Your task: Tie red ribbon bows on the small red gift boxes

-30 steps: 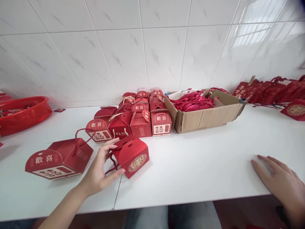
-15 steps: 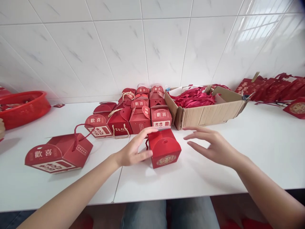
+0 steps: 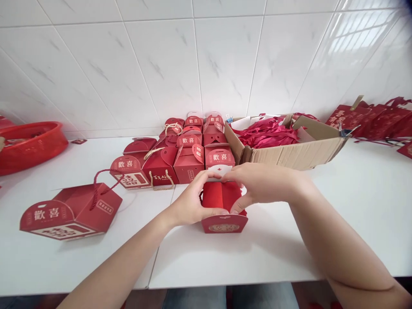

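Note:
A small red box (image 3: 224, 226) with a gold round print on its front stands on the white table before me, its front flap raised and its red inner panels showing. My left hand (image 3: 193, 201) grips the box from the left, thumb at the front flap and fingers at the back. From the right, my right hand (image 3: 254, 186) holds the same box, with its thumb at the front flap and its fingertips near the back flap. The thumbs almost meet at the front. Part of a dark red cord shows at the box's left side.
Several red boxes (image 3: 189, 165) stand in rows behind. A larger red box (image 3: 83, 210) with a cord handle lies at left. The cardboard box (image 3: 286, 156) holds red ribbons. A red basket (image 3: 38, 148) is far left, red bags (image 3: 370, 120) far right.
My right hand has moved left onto the box and closed on it. My left hand has closed around it too. The box's top flaps have come apart, and its front now faces me squarely.

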`<state>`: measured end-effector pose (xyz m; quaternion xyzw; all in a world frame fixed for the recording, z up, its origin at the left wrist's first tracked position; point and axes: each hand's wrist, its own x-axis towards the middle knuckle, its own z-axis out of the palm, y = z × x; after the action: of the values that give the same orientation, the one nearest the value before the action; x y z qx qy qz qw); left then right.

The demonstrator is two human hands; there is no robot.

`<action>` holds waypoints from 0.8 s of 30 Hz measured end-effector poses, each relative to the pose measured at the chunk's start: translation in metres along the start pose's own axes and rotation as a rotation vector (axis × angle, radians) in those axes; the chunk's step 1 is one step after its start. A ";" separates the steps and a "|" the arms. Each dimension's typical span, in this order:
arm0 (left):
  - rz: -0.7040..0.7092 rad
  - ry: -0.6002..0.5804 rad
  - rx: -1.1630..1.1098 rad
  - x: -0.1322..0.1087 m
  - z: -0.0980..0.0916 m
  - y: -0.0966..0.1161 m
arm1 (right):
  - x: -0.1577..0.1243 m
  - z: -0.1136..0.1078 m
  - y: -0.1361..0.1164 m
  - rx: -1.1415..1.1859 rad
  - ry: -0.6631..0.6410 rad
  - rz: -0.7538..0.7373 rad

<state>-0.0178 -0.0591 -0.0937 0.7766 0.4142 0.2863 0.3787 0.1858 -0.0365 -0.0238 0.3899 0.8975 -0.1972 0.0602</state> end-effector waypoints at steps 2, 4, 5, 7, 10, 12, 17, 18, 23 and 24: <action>0.060 0.021 -0.020 -0.003 0.001 -0.005 | 0.003 -0.001 0.001 0.030 0.005 -0.029; 0.089 0.035 -0.046 -0.005 0.002 -0.010 | 0.003 -0.002 0.003 0.080 0.036 -0.072; 0.092 0.032 -0.067 -0.006 0.003 -0.011 | 0.002 -0.003 0.004 0.104 0.055 -0.088; 0.095 0.008 -0.131 -0.008 0.004 -0.014 | -0.002 -0.004 0.007 0.117 0.087 -0.089; 0.079 -0.055 -0.228 -0.011 0.003 -0.016 | -0.007 -0.006 0.009 0.085 0.067 -0.054; 0.056 -0.098 -0.255 -0.012 0.001 -0.017 | -0.010 -0.006 0.010 0.101 0.005 -0.044; 0.097 -0.170 -0.221 -0.015 -0.008 -0.015 | -0.011 -0.007 0.013 0.102 -0.038 -0.097; 0.115 -0.175 -0.194 -0.015 -0.011 -0.014 | -0.011 -0.007 0.013 0.084 -0.026 -0.106; 0.117 -0.182 -0.266 -0.018 -0.020 -0.017 | -0.014 -0.003 0.018 -0.027 0.098 -0.144; 0.118 -0.168 -0.271 -0.019 -0.021 -0.017 | -0.016 -0.002 0.020 -0.048 0.137 -0.155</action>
<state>-0.0503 -0.0616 -0.0991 0.7624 0.2925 0.2954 0.4960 0.2110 -0.0340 -0.0243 0.3301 0.9315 -0.1524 -0.0075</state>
